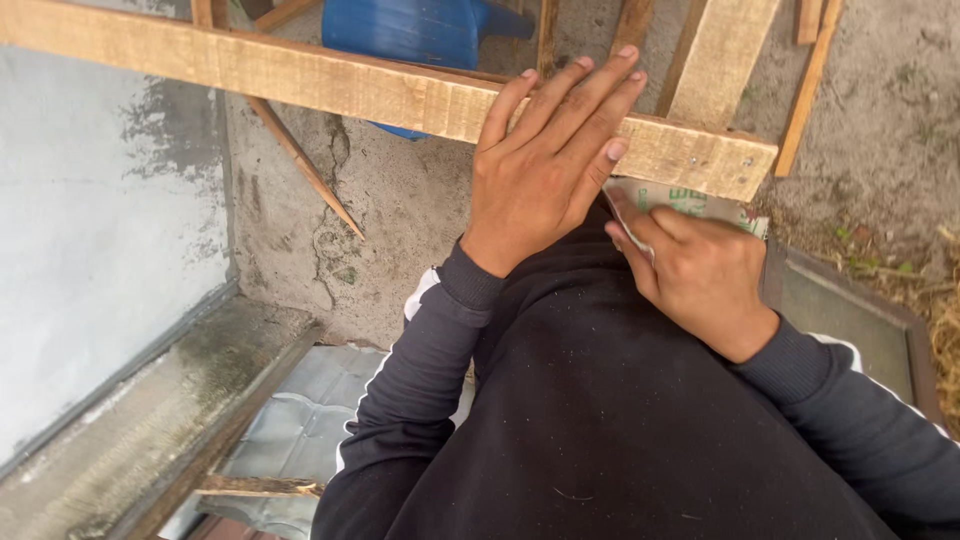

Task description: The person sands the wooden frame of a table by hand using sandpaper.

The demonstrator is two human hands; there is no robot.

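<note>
- Head view, hands: left hand [545, 165] lies flat, fingers together and stretched out, palm pressed on the top face of a rough wooden beam [330, 85]; it grips nothing, it only bears down on the wood.
- Right hand [695, 270] sits just below the beam's near edge, fingers curled and pinched shut on a folded sheet of sandpaper [690, 203], whose pale backing with green print shows above the knuckles.
- Beam's long axis runs from the upper left down to the right, ending in a square-cut end [745, 170] with small screw heads. The sandpaper touches the beam's underside or near edge close to that end, just right of the left hand; the right hand is the nearer to it.
- Around them: a second plank [715, 50] crosses behind the beam, thin wooden slats [305, 165] lie on the cracked concrete ground [400, 210], a blue plastic container [410, 30] sits beyond the beam, and dark sleeves [420, 380] with white stripes fill the lower frame.
</note>
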